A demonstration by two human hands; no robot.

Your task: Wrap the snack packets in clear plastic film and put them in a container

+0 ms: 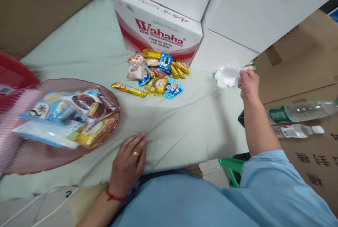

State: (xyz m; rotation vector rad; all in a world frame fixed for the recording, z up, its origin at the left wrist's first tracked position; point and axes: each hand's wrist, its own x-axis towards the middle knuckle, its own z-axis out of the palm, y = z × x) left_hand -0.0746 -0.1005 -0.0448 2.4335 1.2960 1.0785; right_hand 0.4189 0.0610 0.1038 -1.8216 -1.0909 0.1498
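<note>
At the table's right edge, my right hand [248, 82] is closed on a crumpled clear plastic wrapper [226, 76], which spreads out to the left of my fist. My left hand [129, 162] lies flat on the pale green tablecloth [190, 125] near the front edge, holding nothing. Beyond it sits a pile of small packaged snacks, among them a long yellow packet [129, 89], a blue packet [165, 62] and flat light-blue packets [173, 88]. A pinkish ribbed tray [34, 162] to the left bears several larger snack packs, including a chocolate pie pack [91, 104].
A Wahaba-style water carton [161, 31] stands behind the snacks, with white boxes [264, 5] beside it. Two plastic bottles, one large [303, 112] and one small [293, 131], lie on cardboard at right. A green stool [233, 167] is below the table; a white cable [56, 204] hangs at front left.
</note>
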